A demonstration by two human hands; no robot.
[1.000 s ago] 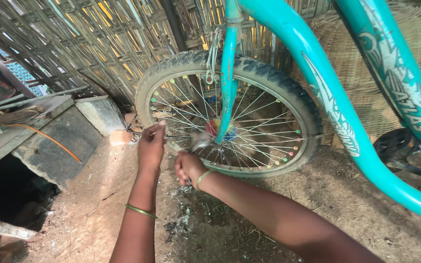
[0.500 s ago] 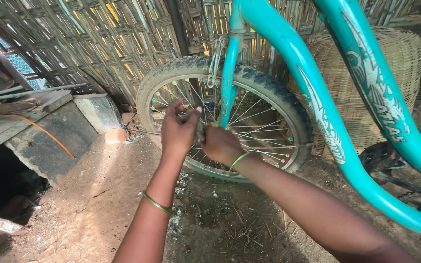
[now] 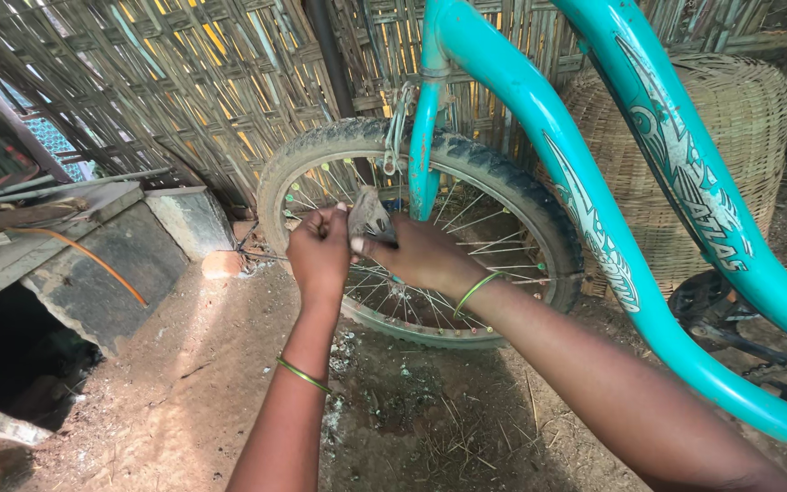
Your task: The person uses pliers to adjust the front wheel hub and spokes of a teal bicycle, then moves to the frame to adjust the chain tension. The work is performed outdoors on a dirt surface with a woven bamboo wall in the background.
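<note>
A teal bicycle frame [image 3: 585, 191] crosses the right half of the view, with its front wheel [image 3: 512, 196] standing on the dirt. My left hand [image 3: 319, 251] and my right hand [image 3: 421, 255] meet in front of the wheel's spokes, just left of the fork. Both pinch a small grey dusty rag [image 3: 371, 217] between them. Each wrist wears a thin green bangle. The wheel hub is hidden behind my hands.
A woven bamboo wall [image 3: 184, 82] runs behind the wheel. A large wicker basket [image 3: 721, 155] stands at the right. At the left are a concrete slab [image 3: 111, 264] with an orange wire, a dark pit [image 3: 11, 364], and a brick [image 3: 222, 264]. A pedal [image 3: 708, 301] sits low right.
Both hands rose from near the ground by the wheel's lower rim up to the spokes beside the fork. The rag now shows between them.
</note>
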